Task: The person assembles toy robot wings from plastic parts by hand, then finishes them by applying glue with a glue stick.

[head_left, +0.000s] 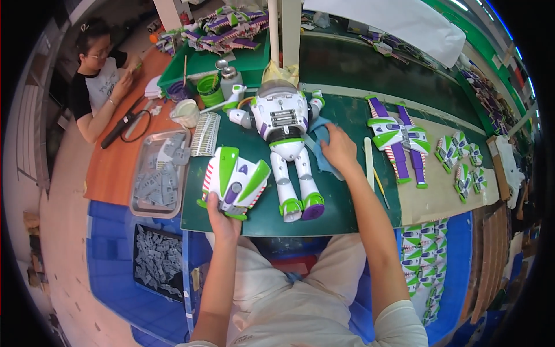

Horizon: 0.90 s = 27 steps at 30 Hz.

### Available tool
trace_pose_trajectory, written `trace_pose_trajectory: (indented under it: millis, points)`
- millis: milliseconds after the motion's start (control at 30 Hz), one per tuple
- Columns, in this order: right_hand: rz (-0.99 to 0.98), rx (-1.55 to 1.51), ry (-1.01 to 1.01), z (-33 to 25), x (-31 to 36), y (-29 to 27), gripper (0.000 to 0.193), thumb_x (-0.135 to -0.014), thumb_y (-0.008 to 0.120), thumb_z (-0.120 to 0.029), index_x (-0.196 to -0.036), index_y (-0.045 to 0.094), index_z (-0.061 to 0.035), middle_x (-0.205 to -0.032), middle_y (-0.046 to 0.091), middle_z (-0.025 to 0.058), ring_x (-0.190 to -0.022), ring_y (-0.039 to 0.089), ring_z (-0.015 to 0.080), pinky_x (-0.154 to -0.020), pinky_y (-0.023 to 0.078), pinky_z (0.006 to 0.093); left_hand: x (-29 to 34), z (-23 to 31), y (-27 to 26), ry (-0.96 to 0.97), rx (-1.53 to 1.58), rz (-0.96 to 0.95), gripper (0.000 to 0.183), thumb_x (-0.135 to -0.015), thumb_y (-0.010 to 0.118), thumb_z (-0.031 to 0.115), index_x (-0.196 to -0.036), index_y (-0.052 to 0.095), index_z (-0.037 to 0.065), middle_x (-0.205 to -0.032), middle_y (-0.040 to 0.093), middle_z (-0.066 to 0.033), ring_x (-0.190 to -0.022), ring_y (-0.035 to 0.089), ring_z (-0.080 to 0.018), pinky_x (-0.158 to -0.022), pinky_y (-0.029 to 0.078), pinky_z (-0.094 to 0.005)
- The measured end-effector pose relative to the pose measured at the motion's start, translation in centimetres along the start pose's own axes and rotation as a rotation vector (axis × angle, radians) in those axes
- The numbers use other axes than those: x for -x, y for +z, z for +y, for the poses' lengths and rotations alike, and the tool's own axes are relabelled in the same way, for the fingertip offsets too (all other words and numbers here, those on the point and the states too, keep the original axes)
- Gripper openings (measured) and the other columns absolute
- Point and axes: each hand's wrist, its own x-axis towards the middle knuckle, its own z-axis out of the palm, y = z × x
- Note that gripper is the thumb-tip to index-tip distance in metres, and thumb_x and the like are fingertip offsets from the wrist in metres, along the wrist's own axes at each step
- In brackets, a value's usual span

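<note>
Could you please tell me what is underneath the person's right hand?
From this view, a blue cloth shows beneath the right hand, over the green tabletop. The hand covers part of the cloth; anything under the cloth cannot be seen.

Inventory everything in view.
Toy figure: one, white, green, purple, centre
Held wing pack: one, white, green, left
Spread wing pack: one, white, green, purple, right
Small parts: several, white, green, far right
Cloth: one, blue, beside figure
Tools: two, white, yellow, right of cloth
Tray: one, silver, left, with grey parts
Slatted sheet: one, cream, beside tray
Tubs: three, purple, green, white, behind tray
Bin: one, green, back, with wing packs
Crates: at least two, blue, below table
Co-worker: one, black sleeves, upper left
Left hand: one, bare, holding wing pack
Right hand: one, bare, on cloth
</note>
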Motion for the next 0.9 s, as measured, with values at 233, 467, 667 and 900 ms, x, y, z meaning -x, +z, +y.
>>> trace_pose_trajectory:
  millis: [233,467,667,900]
  points:
    - [0.278,0.298,-0.181,-1.1,0.3,-5.2,0.022,-0.071,0.064,-0.014,-0.092,0.062,-0.0071,-0.107,0.053,0.0119,-0.101,0.048,0.0305,-0.081,0.039,0.0391,0.3,2.6,0.3,0.005,0.048,0.041,0.051,-0.089,0.047,0.037,-0.126,0.040,0.003,-0.122,0.052,-0.0130,-0.109,0.053,-0.0271,-0.093,0.042,-0.0417]
    - [-0.014,-0.138,-0.181,-3.2,-0.6,1.8,0.026,-0.075,0.062,-0.016,-0.095,0.058,0.0003,-0.094,0.057,0.0171,-0.094,0.054,0.0355,-0.076,0.045,0.0445,-0.1,-0.6,-1.4,-0.055,0.088,0.081,0.046,-0.089,0.050,0.032,-0.124,0.042,0.003,-0.120,0.053,-0.0140,-0.107,0.054,-0.0271,-0.093,0.043,-0.0424]
    - [-0.062,-0.160,-0.197,0.9,-1.2,2.9,0.037,-0.071,0.063,-0.017,-0.104,0.059,-0.0001,-0.092,0.060,0.0185,-0.086,0.059,0.0313,-0.073,0.047,0.0407,0.5,0.3,-1.1,0.046,0.121,0.036,0.041,-0.090,0.053,0.026,-0.120,0.045,0.000,-0.111,0.057,-0.0134,-0.098,0.059,-0.0220,-0.084,0.048,-0.0356]
    - [-0.050,-0.895,-0.058,-5.8,4.2,-5.3,0.032,-0.087,0.052,-0.007,-0.118,0.049,-0.0002,-0.080,0.055,0.0040,-0.053,0.049,0.0072,-0.041,0.037,0.0197,0.3,-0.1,-0.8,0.077,0.018,0.049,0.038,-0.089,0.056,0.024,-0.115,0.051,-0.002,-0.104,0.060,-0.0097,-0.093,0.058,-0.0162,-0.080,0.048,-0.0308]
